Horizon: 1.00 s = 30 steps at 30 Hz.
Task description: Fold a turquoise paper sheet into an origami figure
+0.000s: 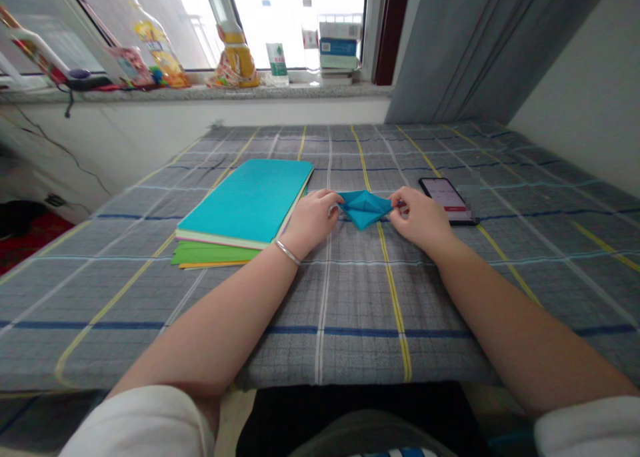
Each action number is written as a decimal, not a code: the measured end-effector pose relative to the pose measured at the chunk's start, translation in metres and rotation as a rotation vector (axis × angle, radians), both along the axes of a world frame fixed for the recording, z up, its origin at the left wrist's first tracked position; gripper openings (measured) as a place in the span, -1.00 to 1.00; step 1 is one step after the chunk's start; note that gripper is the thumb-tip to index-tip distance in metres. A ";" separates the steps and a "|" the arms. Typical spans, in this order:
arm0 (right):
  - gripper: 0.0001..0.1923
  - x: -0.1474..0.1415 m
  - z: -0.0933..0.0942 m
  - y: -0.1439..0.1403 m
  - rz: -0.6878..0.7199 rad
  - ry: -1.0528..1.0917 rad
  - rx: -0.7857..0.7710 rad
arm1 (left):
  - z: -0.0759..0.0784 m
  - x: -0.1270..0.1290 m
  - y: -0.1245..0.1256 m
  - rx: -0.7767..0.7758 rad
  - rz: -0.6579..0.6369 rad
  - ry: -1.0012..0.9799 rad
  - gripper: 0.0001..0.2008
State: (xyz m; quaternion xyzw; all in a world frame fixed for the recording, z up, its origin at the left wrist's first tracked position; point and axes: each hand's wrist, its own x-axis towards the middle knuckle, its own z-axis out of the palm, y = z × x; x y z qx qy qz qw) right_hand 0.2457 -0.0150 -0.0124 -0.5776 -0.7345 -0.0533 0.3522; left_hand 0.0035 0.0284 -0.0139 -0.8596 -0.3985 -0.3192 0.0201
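One folded piece of teal paper (365, 207), creased into a pointed, faceted shape, lies mid-table between both hands. The left hand (313, 218) pinches its left tip; the right hand (420, 218) pinches its right tip. A flat stack of coloured paper sheets (240, 210) lies just left; a phone (447, 199) just right. Bare checked tablecloth (350, 310) stretches toward the near edge.

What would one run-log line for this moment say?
left hand: pinches paper left tip | right hand: pinches right tip | paper: blue, folded, on cloth | stack: left | phone: right
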 end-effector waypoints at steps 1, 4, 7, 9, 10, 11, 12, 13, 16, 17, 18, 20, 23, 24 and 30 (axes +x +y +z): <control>-0.87 0.000 0.001 -0.001 -0.019 -0.031 -0.001 | 0.000 -0.001 0.001 0.022 0.005 0.023 -0.76; -0.83 0.002 0.001 -0.001 -0.041 -0.090 0.020 | -0.001 -0.005 0.005 0.069 0.015 0.059 -0.82; -0.86 0.007 -0.002 0.003 -0.021 -0.083 0.019 | -0.003 -0.008 0.009 0.070 0.019 0.063 -0.89; -0.90 0.011 -0.005 0.008 0.070 -0.027 -0.011 | -0.005 -0.009 0.011 0.057 0.014 0.052 -0.89; -0.92 0.013 -0.008 0.010 0.130 0.022 -0.034 | -0.005 -0.009 0.012 0.051 0.010 0.043 -0.89; -0.95 0.016 -0.009 0.012 0.172 0.083 -0.059 | -0.005 -0.010 0.013 0.044 0.008 0.034 -0.89; -0.96 0.018 -0.011 0.014 0.189 0.140 -0.078 | -0.005 -0.010 0.013 0.041 0.011 0.030 -0.89; -0.95 0.020 -0.012 0.015 0.200 0.190 -0.096 | -0.005 -0.010 0.013 0.042 0.023 0.032 -0.88; -0.90 0.025 -0.013 0.017 0.203 0.317 -0.144 | -0.002 -0.011 0.010 0.074 0.095 0.069 -0.89; -0.89 0.027 -0.014 0.017 0.203 0.356 -0.167 | -0.001 -0.011 0.010 0.083 0.121 0.077 -0.89; -0.89 0.028 -0.014 0.018 0.200 0.392 -0.191 | -0.001 -0.011 0.009 0.084 0.140 0.077 -0.90; -0.88 0.031 -0.014 0.019 0.185 0.436 -0.222 | 0.000 -0.012 0.010 0.037 0.163 0.048 -0.91; -0.85 0.034 -0.014 0.021 0.155 0.426 -0.217 | 0.000 -0.014 0.013 -0.149 0.186 -0.016 -0.90; -0.85 0.035 -0.014 0.022 0.143 0.417 -0.212 | 0.000 -0.015 0.015 -0.216 0.188 -0.041 -0.89; -0.83 0.034 -0.009 0.022 0.047 0.488 -0.280 | 0.002 -0.014 0.018 -0.460 0.133 -0.260 -0.87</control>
